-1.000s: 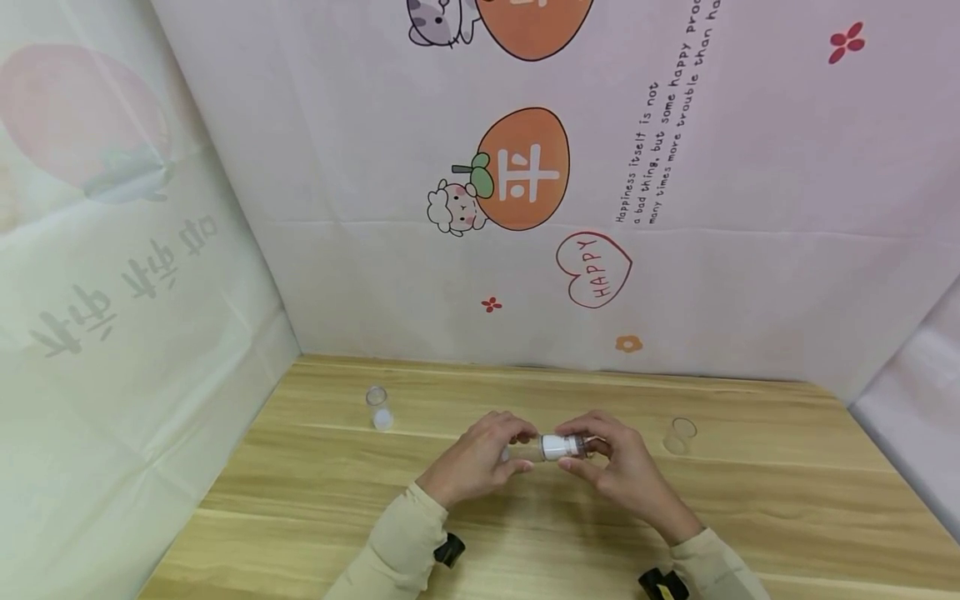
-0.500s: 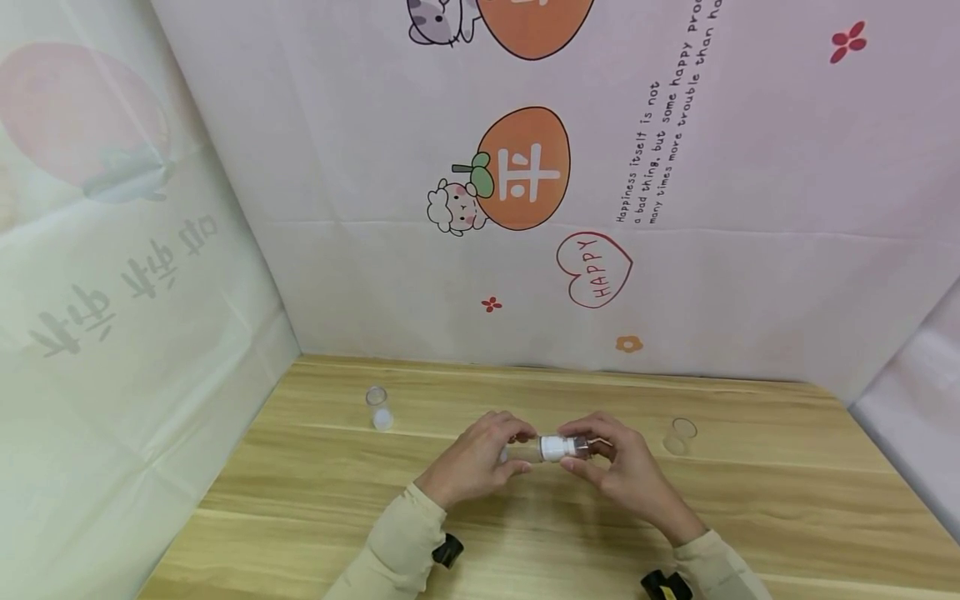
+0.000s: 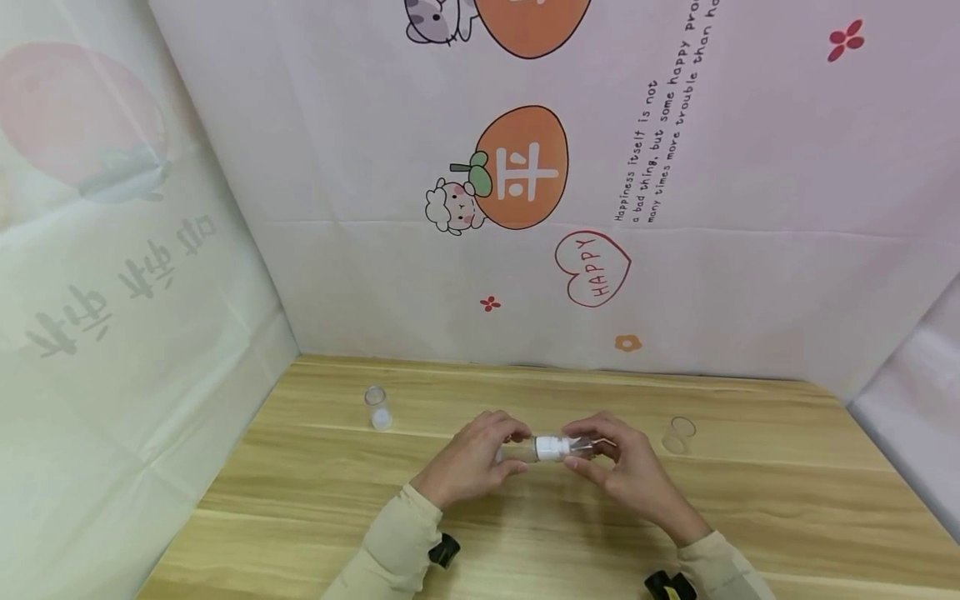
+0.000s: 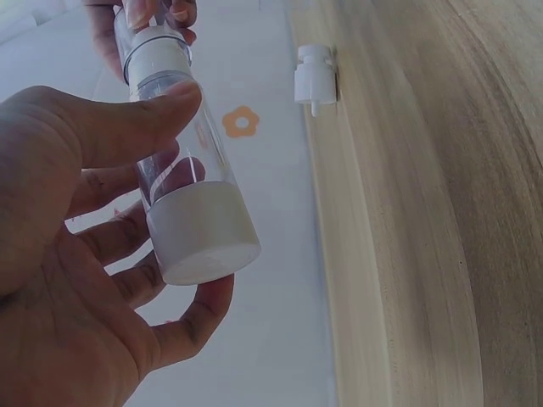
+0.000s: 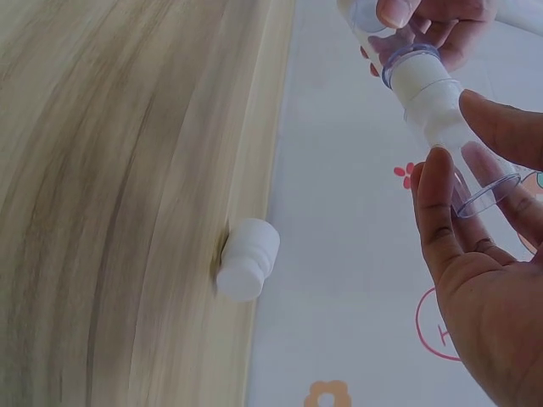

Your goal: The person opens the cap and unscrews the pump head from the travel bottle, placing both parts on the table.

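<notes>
My left hand (image 3: 472, 458) grips a clear bottle (image 4: 208, 153) with a wide white base (image 4: 204, 233), thumb laid across its side and fingers behind. In the head view the bottle lies level, its white neck (image 3: 552, 448) pointing right. Round the far end of that neck is a clear cylindrical piece (image 5: 484, 199) with a round rim. The thumb and fingers of my right hand (image 3: 626, 467) hold this piece. Beyond the hands a small white pump head (image 4: 316, 80) with a short nozzle sits on the table; in the head view it is hidden.
A small clear container with a white bottom (image 3: 378, 408) stands at the back left of the wooden table (image 3: 315, 500). To the right of my right hand is an empty-looking clear cup (image 3: 679, 436). A printed cloth wall (image 3: 375, 275) rises along the table's back edge.
Bottle and left hand have shifted slightly left. My right hand has moved slightly right relative to the bottle, and more of the clear piece shows beyond the white neck.
</notes>
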`<state>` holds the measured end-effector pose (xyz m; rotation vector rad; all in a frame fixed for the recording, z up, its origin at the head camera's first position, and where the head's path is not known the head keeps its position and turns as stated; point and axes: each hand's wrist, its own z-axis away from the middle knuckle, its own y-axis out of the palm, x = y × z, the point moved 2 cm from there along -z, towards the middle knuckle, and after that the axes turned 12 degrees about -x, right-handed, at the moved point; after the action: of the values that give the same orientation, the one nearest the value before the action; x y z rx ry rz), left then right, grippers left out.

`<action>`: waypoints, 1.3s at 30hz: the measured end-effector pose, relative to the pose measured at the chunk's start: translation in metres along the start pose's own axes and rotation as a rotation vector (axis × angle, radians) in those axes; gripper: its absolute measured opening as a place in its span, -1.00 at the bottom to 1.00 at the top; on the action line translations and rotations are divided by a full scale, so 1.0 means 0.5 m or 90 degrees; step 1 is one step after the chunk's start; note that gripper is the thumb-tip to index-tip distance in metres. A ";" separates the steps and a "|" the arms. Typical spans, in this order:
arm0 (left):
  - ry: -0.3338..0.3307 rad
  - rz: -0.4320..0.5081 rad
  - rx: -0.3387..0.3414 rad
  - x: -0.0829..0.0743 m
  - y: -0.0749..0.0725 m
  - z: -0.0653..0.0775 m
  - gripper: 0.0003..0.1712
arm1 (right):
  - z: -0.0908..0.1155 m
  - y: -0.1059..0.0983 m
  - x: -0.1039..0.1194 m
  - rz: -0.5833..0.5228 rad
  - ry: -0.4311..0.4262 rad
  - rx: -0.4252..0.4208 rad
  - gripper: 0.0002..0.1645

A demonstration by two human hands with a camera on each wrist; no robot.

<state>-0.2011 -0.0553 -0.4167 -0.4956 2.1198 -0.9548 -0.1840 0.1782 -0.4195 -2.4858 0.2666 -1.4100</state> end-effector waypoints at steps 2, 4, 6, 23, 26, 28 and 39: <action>-0.001 -0.001 0.000 0.000 0.000 0.000 -0.57 | 0.001 -0.002 -0.001 0.002 -0.001 -0.001 -0.62; 0.001 0.000 -0.002 0.001 -0.001 0.001 -0.57 | 0.001 -0.003 -0.002 0.003 -0.001 -0.001 -0.61; 0.001 0.000 -0.004 0.001 -0.001 0.001 -0.57 | 0.002 -0.005 -0.003 0.003 0.002 -0.002 -0.60; -0.012 -0.009 0.005 0.005 -0.003 0.008 -0.60 | 0.006 -0.022 0.006 0.014 -0.009 -0.006 -0.61; -0.013 -0.011 0.010 0.006 -0.001 0.009 -0.60 | 0.008 -0.027 0.006 0.022 -0.015 -0.012 -0.59; -0.014 -0.013 0.012 0.006 -0.001 0.010 -0.60 | 0.009 -0.031 0.005 0.027 -0.018 -0.015 -0.57; -0.015 -0.012 0.013 0.007 0.000 0.010 -0.60 | 0.009 -0.050 -0.006 0.045 -0.011 -0.049 -0.57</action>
<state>-0.1994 -0.0599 -0.4205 -0.5150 2.0858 -0.9765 -0.1809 0.2037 -0.4161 -2.5226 0.4080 -1.3738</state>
